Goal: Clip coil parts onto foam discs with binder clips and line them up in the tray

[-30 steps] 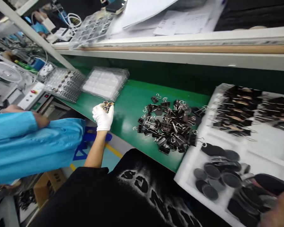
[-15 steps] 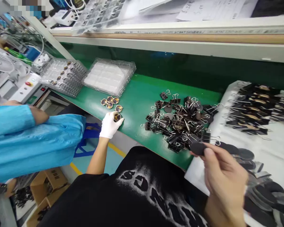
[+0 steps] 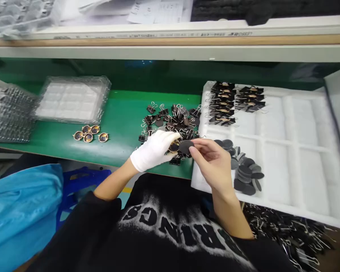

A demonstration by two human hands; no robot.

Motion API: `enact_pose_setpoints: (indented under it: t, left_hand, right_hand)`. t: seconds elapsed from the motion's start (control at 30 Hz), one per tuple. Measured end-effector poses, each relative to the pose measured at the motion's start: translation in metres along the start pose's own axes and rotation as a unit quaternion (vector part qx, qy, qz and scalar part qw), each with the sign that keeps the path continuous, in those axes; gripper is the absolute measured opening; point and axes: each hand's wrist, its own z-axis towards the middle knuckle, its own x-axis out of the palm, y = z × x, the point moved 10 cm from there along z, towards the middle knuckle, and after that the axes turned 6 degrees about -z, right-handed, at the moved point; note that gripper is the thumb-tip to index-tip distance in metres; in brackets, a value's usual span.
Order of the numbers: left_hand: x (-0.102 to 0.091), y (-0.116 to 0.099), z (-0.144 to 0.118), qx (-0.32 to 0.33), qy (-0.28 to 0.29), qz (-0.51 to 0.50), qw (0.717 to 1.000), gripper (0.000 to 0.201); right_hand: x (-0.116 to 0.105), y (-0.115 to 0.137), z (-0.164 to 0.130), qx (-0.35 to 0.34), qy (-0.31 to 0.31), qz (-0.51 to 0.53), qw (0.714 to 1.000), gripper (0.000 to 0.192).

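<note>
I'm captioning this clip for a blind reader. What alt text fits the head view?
A white-gloved left hand and bare right hand bring a copper-rimmed disc and a dark round pad together above a pile of binder clips on a green bench.

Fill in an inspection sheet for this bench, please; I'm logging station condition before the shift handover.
Surface: green bench top, mostly covered.
Job's things: gloved left hand pinches a small gold-rimmed disc; bare right hand pinches a dark round pad against it.
Clutter: pile of binder clips; five more gold-rimmed discs loose; clear plastic trays; white foam tray with clipped parts and loose dark pads.
Grips: both closed on their parts.
Cables: nothing seen.
Surroundings: shelf above with papers; blue sleeve at left; more clips below the foam tray.
</note>
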Motion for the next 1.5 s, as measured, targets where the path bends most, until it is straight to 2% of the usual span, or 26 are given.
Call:
enact_pose_setpoints:
  t: [0.07, 0.17, 0.27, 0.37, 0.43, 0.5, 0.6, 0.7, 0.8, 1.1, 1.33, 1.5]
  left_hand:
    - [0.006, -0.005, 0.012, -0.002, 0.033, -0.028, 0.999, 0.050]
    - [0.008, -0.011, 0.021, 0.000, 0.037, -0.071, 0.997, 0.072]
    - [0.007, -0.019, 0.025, 0.034, 0.021, -0.120, 0.992, 0.088]
    - [0.005, -0.023, 0.026, 0.061, 0.015, -0.133, 0.989, 0.092]
    - [0.004, -0.022, 0.025, 0.055, 0.020, -0.102, 0.993, 0.087]
    - [0.004, -0.019, 0.025, 0.032, 0.032, -0.066, 0.997, 0.079]
    - [0.006, -0.016, 0.024, -0.001, 0.058, -0.041, 0.997, 0.072]
    - [0.008, -0.015, 0.023, -0.010, 0.072, -0.041, 0.996, 0.077]
    - [0.009, -0.014, 0.023, -0.011, 0.078, -0.037, 0.996, 0.081]
    - [0.018, -0.018, 0.028, 0.013, 0.109, -0.009, 0.994, 0.078]
    - [0.017, -0.017, 0.029, -0.006, 0.113, -0.060, 0.992, 0.070]
    - [0.021, -0.023, 0.028, 0.019, 0.134, 0.000, 0.991, 0.079]
  right_hand:
    - [-0.012, 0.009, 0.000, -0.050, -0.030, -0.043, 0.997, 0.015]
    - [-0.023, 0.036, -0.006, -0.198, -0.055, -0.142, 0.968, 0.027]
    - [-0.014, 0.055, -0.016, -0.337, 0.003, -0.225, 0.914, 0.044]
    - [-0.004, 0.056, -0.017, -0.380, 0.080, -0.266, 0.882, 0.052]
    - [0.003, 0.053, -0.017, -0.383, 0.131, -0.283, 0.870, 0.052]
    - [0.007, 0.053, -0.016, -0.378, 0.145, -0.291, 0.867, 0.048]
    - [-0.001, 0.050, -0.007, -0.319, 0.082, -0.273, 0.904, 0.040]
    - [-0.007, 0.039, -0.003, -0.254, 0.029, -0.257, 0.932, 0.026]
    - [-0.006, 0.033, -0.006, -0.250, 0.009, -0.287, 0.925, 0.015]
    - [-0.007, 0.023, -0.010, -0.237, -0.022, -0.307, 0.921, 0.014]
    - [-0.007, 0.021, -0.010, -0.256, 0.004, -0.259, 0.931, 0.011]
    - [-0.007, 0.014, -0.009, -0.247, 0.070, -0.198, 0.946, 0.008]
